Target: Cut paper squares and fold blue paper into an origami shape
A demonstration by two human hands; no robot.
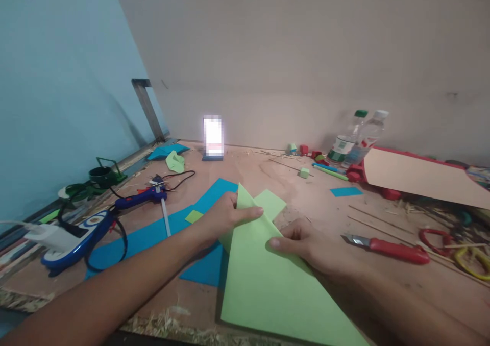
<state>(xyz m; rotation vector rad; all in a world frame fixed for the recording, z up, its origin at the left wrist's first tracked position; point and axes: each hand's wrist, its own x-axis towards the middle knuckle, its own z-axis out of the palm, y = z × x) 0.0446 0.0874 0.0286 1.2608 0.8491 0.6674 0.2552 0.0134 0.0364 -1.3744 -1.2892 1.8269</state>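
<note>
A light green sheet of paper (268,285) is held up over the front of the table, its top corner pointing away from me. My left hand (225,214) grips it near that corner, thumb on top and fingers underneath. On the slanting right edge, my right hand (302,241) pinches the same sheet, thumb on top. The edge between the thumbs looks slightly curled or folded. Beneath and behind it lie blue paper pieces (206,269) and a smaller green piece (271,203). Part of the fingers of both hands is hidden by the sheet.
At left are a blue glue gun (141,199) and a power strip (78,241) with cables. A red-handled utility knife (398,249), scissors (472,262) and thin sticks lie at right. Plastic bottles (342,148) and a red-edged cardboard piece (421,177) stand behind. A lit phone (213,136) faces me.
</note>
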